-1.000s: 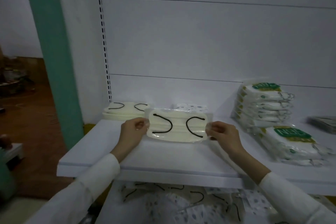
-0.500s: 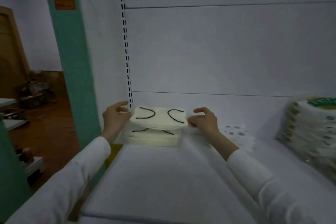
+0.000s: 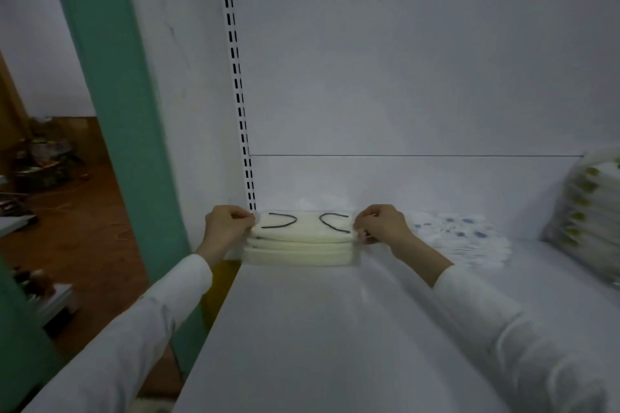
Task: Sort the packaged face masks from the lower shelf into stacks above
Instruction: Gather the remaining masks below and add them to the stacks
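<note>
While the left hand (image 3: 225, 227) and right hand (image 3: 380, 225) each pinch one end of the cream mask packet (image 3: 303, 227), it lies on top of the cream stack (image 3: 298, 250) in the back left corner of the upper shelf (image 3: 318, 329). If one hand lets go first, the slick wrapper could skew or slide off the pile, perhaps towards the spotted packets (image 3: 463, 240) just beside it

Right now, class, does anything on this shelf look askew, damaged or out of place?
Nothing stands out. The left hand and right hand pinch the ends of the top pack, which sits square on the cream stack. The dotted stack beside it looks looser, but it is too blurred to judge.
</note>
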A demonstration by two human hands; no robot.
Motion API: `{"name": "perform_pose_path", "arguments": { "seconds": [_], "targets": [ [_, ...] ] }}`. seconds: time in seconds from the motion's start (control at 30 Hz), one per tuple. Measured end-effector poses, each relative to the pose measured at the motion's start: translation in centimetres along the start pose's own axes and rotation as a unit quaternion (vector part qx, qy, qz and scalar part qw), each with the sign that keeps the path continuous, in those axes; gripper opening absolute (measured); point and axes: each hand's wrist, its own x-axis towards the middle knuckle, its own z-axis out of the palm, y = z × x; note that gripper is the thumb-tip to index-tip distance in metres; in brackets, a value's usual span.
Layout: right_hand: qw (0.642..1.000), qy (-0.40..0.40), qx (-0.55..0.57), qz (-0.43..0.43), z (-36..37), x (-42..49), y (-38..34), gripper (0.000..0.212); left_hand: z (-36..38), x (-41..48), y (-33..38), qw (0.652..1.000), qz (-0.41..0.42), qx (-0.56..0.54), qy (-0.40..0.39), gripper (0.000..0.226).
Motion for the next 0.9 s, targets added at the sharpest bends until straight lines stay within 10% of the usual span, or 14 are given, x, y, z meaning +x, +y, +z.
{"name": "perform_pose_path", "arguments": {
  "seconds": [0.9],
  "targets": [
    [0.987,-0.003,-0.159,-0.002,2.7,-0.2,-1.5,0.024,0.6,0.4,0.1,0.981,-0.157,-0.026,-0.110,0.042]
  ]
}}
